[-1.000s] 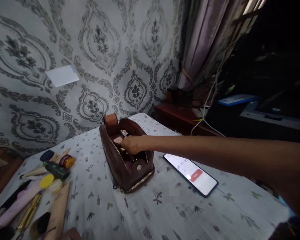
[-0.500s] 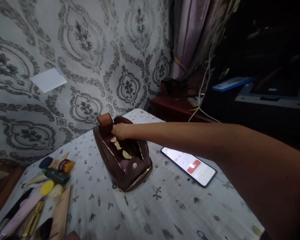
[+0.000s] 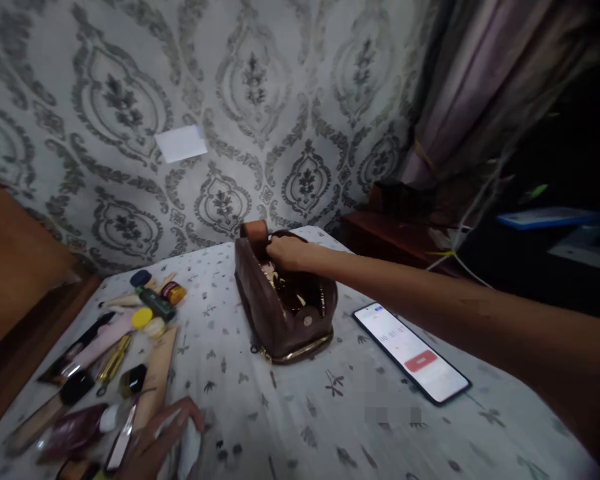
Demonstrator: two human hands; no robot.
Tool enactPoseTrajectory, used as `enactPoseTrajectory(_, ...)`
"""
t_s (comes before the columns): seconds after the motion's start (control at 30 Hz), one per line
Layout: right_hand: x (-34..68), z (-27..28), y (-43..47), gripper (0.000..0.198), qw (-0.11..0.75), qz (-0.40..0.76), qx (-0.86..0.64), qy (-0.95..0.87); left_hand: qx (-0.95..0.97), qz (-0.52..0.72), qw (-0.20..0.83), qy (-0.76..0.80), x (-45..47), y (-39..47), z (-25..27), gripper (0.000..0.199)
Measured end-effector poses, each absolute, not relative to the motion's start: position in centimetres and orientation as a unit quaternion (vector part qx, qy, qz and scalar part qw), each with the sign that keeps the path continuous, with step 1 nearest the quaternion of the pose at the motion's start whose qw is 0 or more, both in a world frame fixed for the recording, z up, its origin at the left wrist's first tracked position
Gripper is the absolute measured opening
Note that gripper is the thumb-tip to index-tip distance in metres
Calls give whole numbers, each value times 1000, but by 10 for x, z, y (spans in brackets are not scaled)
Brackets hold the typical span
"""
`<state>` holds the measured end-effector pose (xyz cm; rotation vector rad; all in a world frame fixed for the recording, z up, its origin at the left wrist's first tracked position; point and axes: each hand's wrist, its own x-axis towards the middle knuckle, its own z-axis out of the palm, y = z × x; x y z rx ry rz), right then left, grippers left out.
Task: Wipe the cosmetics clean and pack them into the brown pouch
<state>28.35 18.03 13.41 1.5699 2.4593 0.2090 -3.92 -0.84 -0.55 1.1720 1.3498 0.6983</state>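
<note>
A brown toiletry bag (image 3: 265,300) stands unzipped on the patterned cloth, its brown strap (image 3: 254,231) rising at the back. My right hand (image 3: 289,252) reaches into the far end of the opening with curled fingers. The fingertips, and whatever they grip, are hidden inside. Small yellowish pieces show within the bag. Low in the view, blurred, my left hand (image 3: 167,437) has its fingers round a soft-looking white item (image 3: 189,448) whose kind I cannot make out. Beside that hand lie a beige tube (image 3: 159,370) and a purple bottle with a white cap (image 3: 77,430).
Several cosmetics crowd the left side, among them a green bottle (image 3: 155,303), a yellow lid (image 3: 141,318) and a gold clipper (image 3: 114,360). A phone (image 3: 415,353) with a running timer lies right of the bag, under my forearm. Behind is a patterned wall (image 3: 290,100).
The view has swung left, so everything sits farther right. My left hand has come into view at the bottom with the white item. My right hand is still in the bag.
</note>
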Motion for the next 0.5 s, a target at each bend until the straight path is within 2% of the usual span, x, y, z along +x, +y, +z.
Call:
enactPoseTrajectory(0.1, 277, 150, 153, 30, 93, 105, 526, 839, 573, 280, 535, 555, -28, -7, -1, 58)
enactPoseTrajectory(0.2, 264, 152, 121, 29, -18, 145, 538, 830, 636, 264, 490, 535, -18, -10, 14, 61)
enactPoseTrajectory(0.27, 249, 143, 100, 30, -125, 145, 516, 835, 655, 256, 481, 524, -14, -15, 27, 59)
enactPoseTrajectory(0.37, 220, 114, 69, 33, -259, 59, 391, 881, 673, 255, 467, 513, -17, -27, 48, 53)
enactPoseTrajectory(0.43, 197, 89, 55, 32, -285, -28, 329, 900, 687, 266, 447, 508, -27, -30, 62, 48)
enactPoseTrajectory(0.5, 172, 64, 48, 29, -274, -123, 331, 894, 703, 280, 412, 508, -44, -22, 75, 44)
